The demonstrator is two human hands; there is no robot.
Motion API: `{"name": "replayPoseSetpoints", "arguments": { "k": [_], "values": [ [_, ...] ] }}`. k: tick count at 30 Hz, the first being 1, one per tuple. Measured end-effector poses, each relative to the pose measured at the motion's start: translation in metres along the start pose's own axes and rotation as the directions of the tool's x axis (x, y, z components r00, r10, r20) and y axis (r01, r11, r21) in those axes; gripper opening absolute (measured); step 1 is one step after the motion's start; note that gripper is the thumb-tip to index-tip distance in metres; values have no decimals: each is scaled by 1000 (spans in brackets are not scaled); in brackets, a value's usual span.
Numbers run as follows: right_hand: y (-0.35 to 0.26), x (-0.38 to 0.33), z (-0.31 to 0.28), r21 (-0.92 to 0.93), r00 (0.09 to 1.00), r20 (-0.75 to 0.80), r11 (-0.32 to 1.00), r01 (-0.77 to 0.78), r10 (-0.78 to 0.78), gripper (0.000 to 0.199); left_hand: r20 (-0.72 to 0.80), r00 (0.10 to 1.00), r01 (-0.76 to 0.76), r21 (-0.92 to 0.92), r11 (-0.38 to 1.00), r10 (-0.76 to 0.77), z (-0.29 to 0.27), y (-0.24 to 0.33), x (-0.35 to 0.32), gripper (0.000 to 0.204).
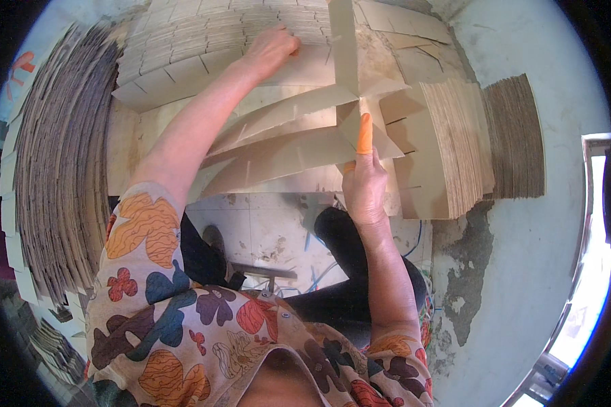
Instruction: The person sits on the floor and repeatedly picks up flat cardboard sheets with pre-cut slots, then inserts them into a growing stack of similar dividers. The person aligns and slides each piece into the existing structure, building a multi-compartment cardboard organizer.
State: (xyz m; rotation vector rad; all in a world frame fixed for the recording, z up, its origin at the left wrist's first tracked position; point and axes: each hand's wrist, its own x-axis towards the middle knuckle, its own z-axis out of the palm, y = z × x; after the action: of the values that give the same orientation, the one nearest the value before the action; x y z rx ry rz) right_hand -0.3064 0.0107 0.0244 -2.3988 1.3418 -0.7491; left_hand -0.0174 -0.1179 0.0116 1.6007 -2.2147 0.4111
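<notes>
The finger cot (365,134) is orange, cardboard strips (271,160) tan — the shirt (200,324) beige, multicolour-flowered.

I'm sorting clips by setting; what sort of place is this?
Probably a cardboard workshop: a stack of brown cardboard sheets at left, a pile of slotted tan cardboard pieces at top, and long tan cardboard strips at the right hand.

No words or numbers can be read; a red, stroke-like mark (23,64) stands on the pale, bluish-white wall (42,39) at far left, illegible.
</notes>
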Motion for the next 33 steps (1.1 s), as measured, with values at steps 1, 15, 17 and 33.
{"name": "replayPoseSetpoints", "arguments": {
  "k": [1,15,17,33],
  "values": [
    [0,0,0,3,1000,-2,1000,2,-2,79,-74,996,-51,1,999,51,0,0,-1,10],
    [-6,-2,-13,39,999,-6,999,-37,38,81,-45,999,23,-45,999,-25,-24,15,3,6],
    [-9,-5,-16,22,999,3,999,-42,42,81,-79,997,-3,-51,999,-1,-24,16,2,6],
    [-3,-18,-33,-16,998,59,999,-28,29,84,-69,997,9,-166,986,-21,-30,30,-3,3]
  ]
}}
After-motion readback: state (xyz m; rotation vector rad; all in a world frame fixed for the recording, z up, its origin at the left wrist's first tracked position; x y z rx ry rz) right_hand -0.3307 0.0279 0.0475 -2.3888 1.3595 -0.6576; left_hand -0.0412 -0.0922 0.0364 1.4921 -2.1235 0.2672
